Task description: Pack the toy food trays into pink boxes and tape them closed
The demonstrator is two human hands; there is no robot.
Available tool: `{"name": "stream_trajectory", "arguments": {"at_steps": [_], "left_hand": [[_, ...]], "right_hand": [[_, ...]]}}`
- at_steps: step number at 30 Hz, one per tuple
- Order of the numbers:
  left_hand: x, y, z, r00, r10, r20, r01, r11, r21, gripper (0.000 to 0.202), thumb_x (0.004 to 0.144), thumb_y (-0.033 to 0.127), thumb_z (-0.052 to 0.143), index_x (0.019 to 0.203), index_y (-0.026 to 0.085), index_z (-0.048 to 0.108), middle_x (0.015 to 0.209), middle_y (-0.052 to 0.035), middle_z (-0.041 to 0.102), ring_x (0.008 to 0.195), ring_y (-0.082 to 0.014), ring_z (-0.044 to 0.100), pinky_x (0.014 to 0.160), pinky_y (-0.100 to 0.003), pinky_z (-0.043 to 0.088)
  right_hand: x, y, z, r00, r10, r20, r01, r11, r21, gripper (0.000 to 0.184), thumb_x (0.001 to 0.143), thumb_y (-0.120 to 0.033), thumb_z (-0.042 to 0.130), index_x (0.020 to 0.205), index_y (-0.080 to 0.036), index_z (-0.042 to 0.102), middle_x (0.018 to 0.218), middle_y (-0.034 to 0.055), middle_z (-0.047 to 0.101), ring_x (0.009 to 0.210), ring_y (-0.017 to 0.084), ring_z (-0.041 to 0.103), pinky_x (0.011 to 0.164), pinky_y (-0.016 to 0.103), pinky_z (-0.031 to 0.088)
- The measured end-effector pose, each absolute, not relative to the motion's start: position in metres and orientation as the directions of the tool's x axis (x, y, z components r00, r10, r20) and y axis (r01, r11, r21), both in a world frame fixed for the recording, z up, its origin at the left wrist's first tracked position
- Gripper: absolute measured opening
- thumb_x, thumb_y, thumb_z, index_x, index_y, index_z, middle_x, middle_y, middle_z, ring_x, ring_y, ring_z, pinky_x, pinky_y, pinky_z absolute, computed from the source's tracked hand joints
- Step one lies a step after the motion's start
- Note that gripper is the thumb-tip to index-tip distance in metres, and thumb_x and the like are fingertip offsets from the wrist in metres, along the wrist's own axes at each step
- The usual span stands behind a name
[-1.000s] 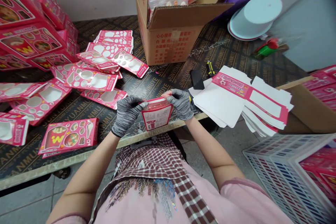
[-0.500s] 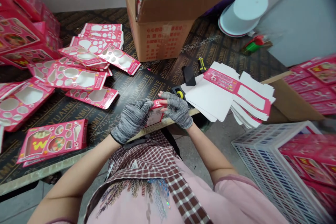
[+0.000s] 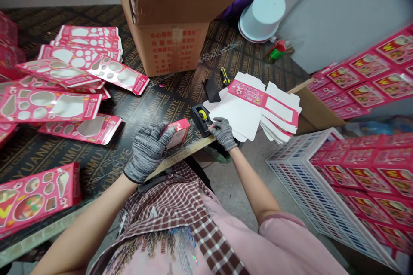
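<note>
A small pink and white box (image 3: 178, 132) stands near the table's front edge. My left hand (image 3: 146, 148), in a grey knitted glove, is closed around its left side. To the right of the box is a black tape dispenser (image 3: 198, 117) with a yellow core. My right hand (image 3: 222, 133), in a fingerless grey glove, has its fingertips pinched together at the dispenser's near end. Whatever is between those fingertips is too small to make out. Flat white and pink cartons (image 3: 247, 114) lie just beyond the right hand.
Pink window cartons (image 3: 48, 105) lie heaped on the left of the dark table. An open cardboard box (image 3: 174, 47) stands at the back. A yellow cutter (image 3: 225, 76) lies near a pale blue tub (image 3: 264, 15). At lower right is a white crate (image 3: 292, 154) of packed pink boxes.
My right hand has left the pink box and moved right to the tape dispenser. My left hand still holds the box. The view has turned rightward.
</note>
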State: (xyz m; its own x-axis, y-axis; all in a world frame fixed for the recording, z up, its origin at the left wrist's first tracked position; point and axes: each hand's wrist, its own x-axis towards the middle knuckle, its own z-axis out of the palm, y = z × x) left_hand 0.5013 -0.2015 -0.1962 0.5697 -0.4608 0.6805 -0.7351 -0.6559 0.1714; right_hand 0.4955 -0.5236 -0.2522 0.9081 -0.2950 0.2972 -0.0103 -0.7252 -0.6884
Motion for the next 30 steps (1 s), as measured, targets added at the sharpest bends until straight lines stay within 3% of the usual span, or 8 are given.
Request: {"name": "stream_trajectory", "arguments": {"at_steps": [3,8,15,22,25,28,30], "left_hand": [[0.502,-0.199,-0.197,0.573,-0.446,0.687,-0.727,-0.664,0.175,0.031,0.092,0.018,0.054,0.114,0.023,0.075,0.109,-0.0120,0.076,0.092,-0.0262,0.071,0.075,-0.037,0.052],[0.502,-0.197,-0.196,0.543,-0.450,0.709,-0.740,-0.655,0.151,0.032,0.093,0.017,0.052,0.117,0.021,0.073,0.111,-0.0137,0.075,0.096,-0.0277,0.071,0.077,-0.038,0.052],[0.499,-0.200,-0.191,0.491,-0.458,0.741,-0.719,-0.693,0.048,0.034,0.091,0.016,0.054,0.118,0.024,0.073,0.114,-0.0123,0.074,0.098,-0.0292,0.068,0.078,-0.041,0.051],[0.501,-0.198,-0.186,0.532,-0.429,0.730,-0.742,-0.652,0.157,0.036,0.093,0.016,0.046,0.120,0.017,0.070,0.106,-0.0138,0.072,0.094,-0.0294,0.066,0.081,-0.043,0.051],[0.497,-0.196,-0.185,0.525,-0.436,0.731,-0.766,-0.616,0.183,0.040,0.091,0.014,0.045,0.126,0.013,0.064,0.110,-0.0153,0.071,0.097,-0.0286,0.065,0.086,-0.044,0.052],[0.495,-0.195,-0.186,0.446,-0.439,0.780,-0.802,-0.583,0.131,0.041,0.091,0.014,0.045,0.129,0.011,0.058,0.112,-0.0156,0.070,0.097,-0.0267,0.066,0.088,-0.043,0.053],[0.494,-0.195,-0.186,0.395,-0.411,0.822,-0.808,-0.581,0.097,0.036,0.093,0.016,0.044,0.127,0.010,0.057,0.108,-0.0153,0.071,0.093,-0.0256,0.066,0.084,-0.042,0.055]], "right_hand": [[0.494,-0.524,-0.256,0.842,-0.386,0.378,0.045,-0.646,-0.762,0.008,0.072,-0.029,0.069,0.070,-0.021,0.067,0.109,0.0100,0.070,0.106,0.025,0.062,0.101,0.042,0.049],[0.473,-0.527,-0.282,0.817,-0.508,0.273,-0.030,-0.510,-0.860,0.019,0.074,-0.037,0.064,0.080,-0.020,0.067,0.092,0.0072,0.071,0.086,0.021,0.064,0.088,0.040,0.053],[0.466,-0.523,-0.304,0.797,-0.545,0.261,-0.078,-0.521,-0.850,0.012,0.066,-0.028,0.069,0.061,-0.023,0.060,0.082,0.0053,0.071,0.089,0.024,0.064,0.101,0.044,0.048],[0.464,-0.518,-0.300,0.728,-0.628,0.276,-0.063,-0.461,-0.885,0.020,0.070,-0.037,0.062,0.058,-0.023,0.054,0.079,0.0068,0.070,0.084,0.023,0.062,0.097,0.045,0.048],[0.457,-0.508,-0.285,0.713,-0.648,0.268,-0.038,-0.418,-0.908,0.030,0.074,-0.049,0.058,0.062,-0.021,0.058,0.070,0.0037,0.065,0.071,0.019,0.057,0.081,0.040,0.051],[0.446,-0.478,-0.251,0.813,-0.557,0.172,0.055,-0.221,-0.974,0.042,0.080,-0.057,0.056,0.086,-0.018,0.072,0.056,-0.0037,0.053,0.052,0.012,0.042,0.055,0.028,0.040],[0.438,-0.449,-0.221,0.938,-0.339,0.075,0.096,0.046,-0.994,0.049,0.084,-0.056,0.058,0.105,-0.015,0.074,0.049,-0.0075,0.043,0.044,0.009,0.032,0.048,0.024,0.030]]}}
